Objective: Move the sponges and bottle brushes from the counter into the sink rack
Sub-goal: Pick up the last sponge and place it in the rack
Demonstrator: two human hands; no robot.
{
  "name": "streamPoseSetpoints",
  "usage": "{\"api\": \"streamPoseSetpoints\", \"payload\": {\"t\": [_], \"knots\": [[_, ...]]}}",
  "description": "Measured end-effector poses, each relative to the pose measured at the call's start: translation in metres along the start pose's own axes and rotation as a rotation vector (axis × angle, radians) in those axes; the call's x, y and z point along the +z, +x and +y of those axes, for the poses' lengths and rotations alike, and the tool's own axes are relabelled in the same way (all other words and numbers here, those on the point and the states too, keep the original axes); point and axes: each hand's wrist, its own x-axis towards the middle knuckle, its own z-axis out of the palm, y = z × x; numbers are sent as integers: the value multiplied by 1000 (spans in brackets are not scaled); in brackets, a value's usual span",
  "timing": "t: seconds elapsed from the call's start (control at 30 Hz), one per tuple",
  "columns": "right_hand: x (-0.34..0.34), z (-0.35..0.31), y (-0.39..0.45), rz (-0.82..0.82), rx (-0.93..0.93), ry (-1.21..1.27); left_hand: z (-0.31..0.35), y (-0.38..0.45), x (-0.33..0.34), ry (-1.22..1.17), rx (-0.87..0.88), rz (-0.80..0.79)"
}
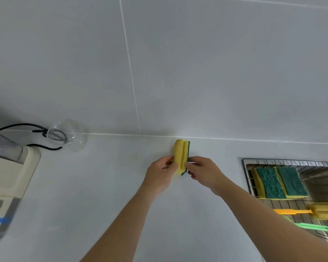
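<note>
1. Left hand (pixel 162 172) and right hand (pixel 203 172) are both gripping one sponge (pixel 181 157), yellow w/ a green scrub side, held on edge near the back of the counter (pixel 102 186), close to the tiled wall (pixel 197 72).
2. Left hand is curling its fingers and thumb around the sponge's yellow side; right hand is pinching the green side w/ thumb and fingertips. Neither is spread wide. Whether the sponge's lower end is touching the counter cannot be told.
3. Sink rack (pixel 292 163), a wire basket, is sitting in the sink at the right edge of view, well apart from the held sponge.
4. Two more sponges, left one (pixel 269 184) and right one (pixel 292 180), are lying green side up in the rack's far-left part, side by side and touching.
5. Orange-handled brush (pixel 295 211) w/ a yellow foam head is lying across the rack nearer the camera; green-handled brush (pixel 314 227) is lying just beside it, nearer still, its head hidden behind the right forearm.
6. At the left, a clear glass (pixel 68 135) is lying on its side by the wall, w/ a black cable (pixel 27 126) behind it, next to a cream appliance (pixel 8 176) w/ blue tape.
</note>
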Motion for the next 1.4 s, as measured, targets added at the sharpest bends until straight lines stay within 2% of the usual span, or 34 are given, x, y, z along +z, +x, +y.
{"api": "streamPoseSetpoints", "payload": {"t": [0.17, 0.67, 0.83, 0.97, 1.2, 1.3, 1.4], "knots": [[8, -6, -1, -21, -16, 129, -1, 0, -1, -56, -15, 12], [0, -4, -33, -59, -53, 247, 8, -38, 2, -213, -36, 21], [-16, 10, -54, -135, -23, 341, 10, -58, 17, -324, -69, -30], [-32, 27, -67, -118, -45, 357, 10, -75, 36, -338, -61, -84], [-62, 58, -86, 35, -50, 351, 6, -102, 74, -209, 3, -142], [-85, 82, -97, 118, -40, 305, -2, -110, 101, -20, 51, -130], [-110, 109, -109, 212, -29, 255, -14, -117, 132, 276, 138, -166]]}}
